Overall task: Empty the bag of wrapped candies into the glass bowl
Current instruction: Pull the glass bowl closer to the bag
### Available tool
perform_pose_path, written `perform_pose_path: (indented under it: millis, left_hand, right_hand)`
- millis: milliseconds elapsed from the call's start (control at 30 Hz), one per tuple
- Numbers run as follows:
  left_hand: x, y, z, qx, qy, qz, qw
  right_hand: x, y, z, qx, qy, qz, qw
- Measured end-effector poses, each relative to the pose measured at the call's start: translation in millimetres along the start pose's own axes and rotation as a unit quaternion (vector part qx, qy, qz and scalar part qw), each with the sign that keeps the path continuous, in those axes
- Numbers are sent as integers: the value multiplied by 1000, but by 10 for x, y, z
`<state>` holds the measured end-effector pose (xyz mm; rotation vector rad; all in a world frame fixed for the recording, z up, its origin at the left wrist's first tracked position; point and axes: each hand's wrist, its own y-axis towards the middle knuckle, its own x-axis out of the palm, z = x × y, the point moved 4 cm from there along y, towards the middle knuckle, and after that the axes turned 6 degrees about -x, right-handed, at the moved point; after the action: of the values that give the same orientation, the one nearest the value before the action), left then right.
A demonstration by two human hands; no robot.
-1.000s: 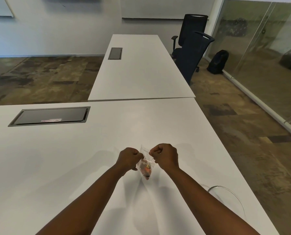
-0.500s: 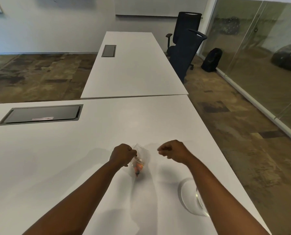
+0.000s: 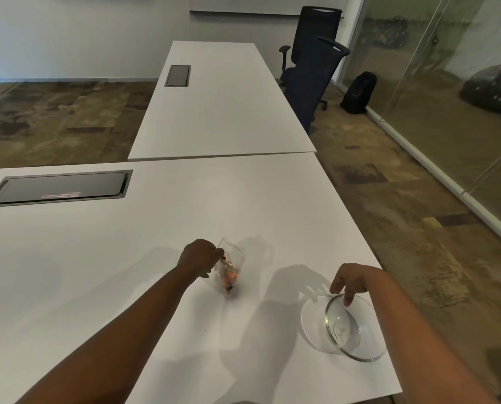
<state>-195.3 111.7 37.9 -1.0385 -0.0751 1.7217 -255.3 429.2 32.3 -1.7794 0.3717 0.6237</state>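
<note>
Now right hand (image 3: pixel 355 279) off bag (image 3: pixel 228 265), fingers spread at glass bowl (image 3: pixel 357 328), left hand (image 3: pixel 199 259) pinching bag.

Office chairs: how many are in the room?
2, both beside the far table's right edge: the nearer office chair and a second chair right behind it, partly hidden. Others may be out of view.

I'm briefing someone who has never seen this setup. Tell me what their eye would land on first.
First, the two bare arms reaching over the white table: the left hand pinches a clear bag of wrapped candies near the middle, while the right hand reaches down to the rim of the empty glass bowl near the table's right edge. Behind, dark office chairs stand beside a second table.
</note>
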Motion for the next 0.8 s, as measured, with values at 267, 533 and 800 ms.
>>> perform_pose_path:
  millis: [267, 533, 800]
  left_hand:
    - [-3, -29, -15, -8, 6, -4, 1000]
    - [-134, -38, -43, -18, -4, 18, 1000]
    - [-319, -40, -70, -23, -20, 60, 998]
  right_hand:
    - [102, 39, 21, 22, 36, 34, 999]
    - [39, 233, -337, -4, 191, 86, 978]
    - [19, 466, -907, -44, 227, 135, 963]
